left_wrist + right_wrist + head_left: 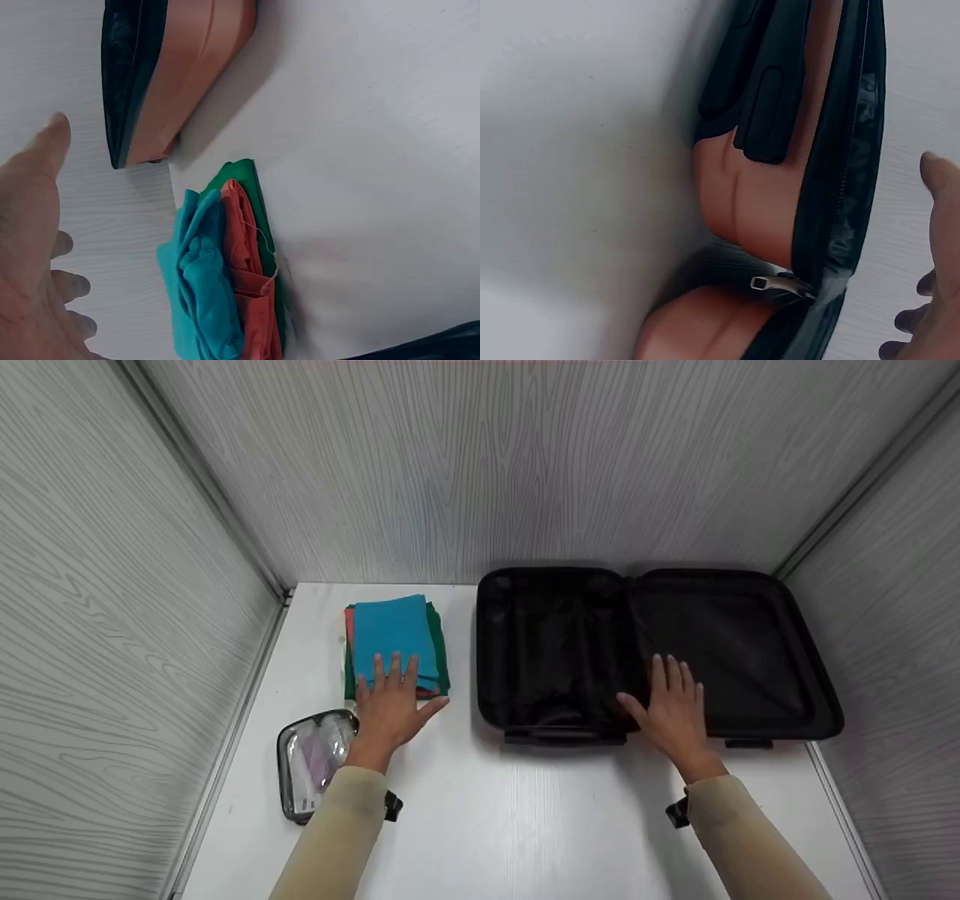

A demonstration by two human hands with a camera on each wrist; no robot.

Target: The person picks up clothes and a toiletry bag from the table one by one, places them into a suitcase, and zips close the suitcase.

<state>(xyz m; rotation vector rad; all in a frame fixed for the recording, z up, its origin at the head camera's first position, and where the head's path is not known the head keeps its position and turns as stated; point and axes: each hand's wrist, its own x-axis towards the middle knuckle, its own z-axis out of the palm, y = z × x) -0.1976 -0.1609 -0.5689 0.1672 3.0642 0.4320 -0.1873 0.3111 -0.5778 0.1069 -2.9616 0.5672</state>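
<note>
My left hand (390, 711) hovers with spread, straight fingers over the near edge of a stack of folded cloths. On top lies a blue cloth (394, 634), with a red cloth (251, 289) and a green cloth (255, 202) beneath it. In the left wrist view the hand is apart from the stack. My right hand (673, 716), fingers straight and holding nothing, is above the near side of an opened suitcase (551, 637), around the seam between its two halves. The right wrist view shows the suitcase's salmon-coloured shell (761, 202) and a zipper pull (776, 283).
A clear, black-edged zip pouch (315, 761) with purple and white contents lies left, partly covered by my left arm. A black handle (564, 736) is on the suitcase's near side. Wood-grain panels (465, 472) enclose the white table (517, 817) at back and sides.
</note>
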